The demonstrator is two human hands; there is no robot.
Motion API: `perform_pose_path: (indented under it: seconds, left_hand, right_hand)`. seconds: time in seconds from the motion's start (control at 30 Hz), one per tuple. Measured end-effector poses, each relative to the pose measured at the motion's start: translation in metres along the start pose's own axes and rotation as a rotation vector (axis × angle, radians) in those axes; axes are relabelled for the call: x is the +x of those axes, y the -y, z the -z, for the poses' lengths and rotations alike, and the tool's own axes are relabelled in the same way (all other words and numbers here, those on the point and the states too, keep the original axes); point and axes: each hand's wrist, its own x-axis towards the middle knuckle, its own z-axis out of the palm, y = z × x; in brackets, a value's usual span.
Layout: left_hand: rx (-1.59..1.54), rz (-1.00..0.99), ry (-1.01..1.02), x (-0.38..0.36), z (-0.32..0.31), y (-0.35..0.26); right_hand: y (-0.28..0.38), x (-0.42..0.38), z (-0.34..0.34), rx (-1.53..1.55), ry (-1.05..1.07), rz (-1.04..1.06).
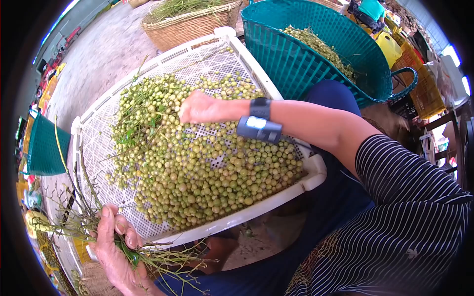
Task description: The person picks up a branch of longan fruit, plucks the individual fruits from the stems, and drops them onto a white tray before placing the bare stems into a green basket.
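A white perforated tray (239,215) holds a thick layer of round green-yellow fruits (212,172), with thin green stems (133,106) among them at its upper left. My right hand (200,107) reaches over the fruits near the stems, its fingers curled; whatever they hold is hidden under the hand. A dark band and device sit on that wrist. At the tray's lower left corner, my left hand (116,241) is closed around a bunch of thin, mostly bare stems (168,261) that stick out on both sides of it.
A wicker basket (192,27) with greenery stands beyond the tray. Right of it is a large teal basket (286,59) partly filled with fruits. Another teal basket (47,148) stands at the left. A person in a teal top (372,10) is at the far upper right.
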Motion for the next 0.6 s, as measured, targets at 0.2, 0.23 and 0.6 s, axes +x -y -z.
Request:
perform_pose_path:
  seconds: [0.2,0.23,0.6]
  left_hand:
    - [0.174,-0.073,-0.075,-0.021,-0.015,-0.007]
    - [0.177,-0.073,-0.074,-0.017,-0.012,-0.007]
    - [0.107,-0.114,0.018,-0.009,-0.004,0.003]
  right_hand:
    - [0.001,-0.004,0.004,0.74,0.027,-0.305]
    - [-0.004,0.006,-0.006,0.743,0.025,-0.305]
    - [0.001,0.017,-0.024,-0.453,-0.037,-0.024]
